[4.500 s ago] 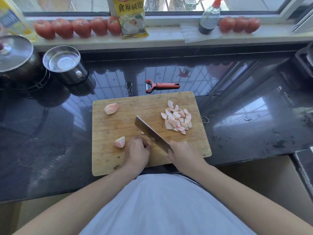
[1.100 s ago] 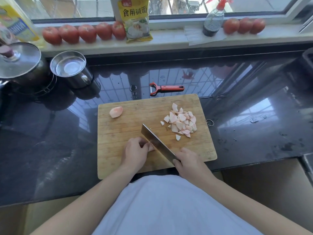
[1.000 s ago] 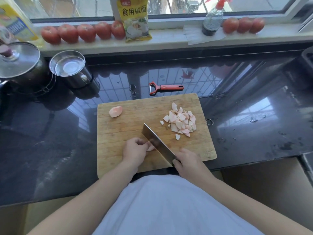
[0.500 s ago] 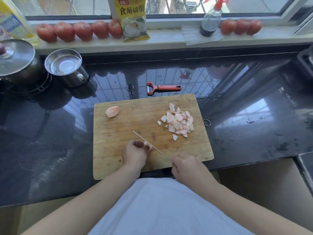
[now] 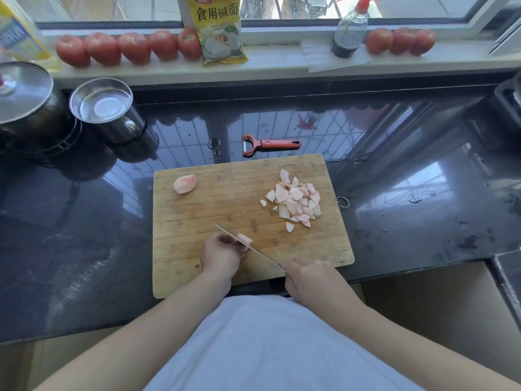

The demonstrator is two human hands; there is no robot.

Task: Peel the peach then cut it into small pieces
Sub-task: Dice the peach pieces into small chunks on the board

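The glossy black stone bench (image 5: 394,210) carries a rectangular bamboo cutting board (image 5: 214,210), a red-handled peeler (image 5: 270,144), a steel cup (image 5: 108,111) and a lidded dark pot (image 5: 28,105).

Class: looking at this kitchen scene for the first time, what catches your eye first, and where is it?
At the cutting board's near edge, the left hand steadies a peach piece while the right hand works the knife. A pile of small cut pieces lies right; tomatoes line the windowsill.
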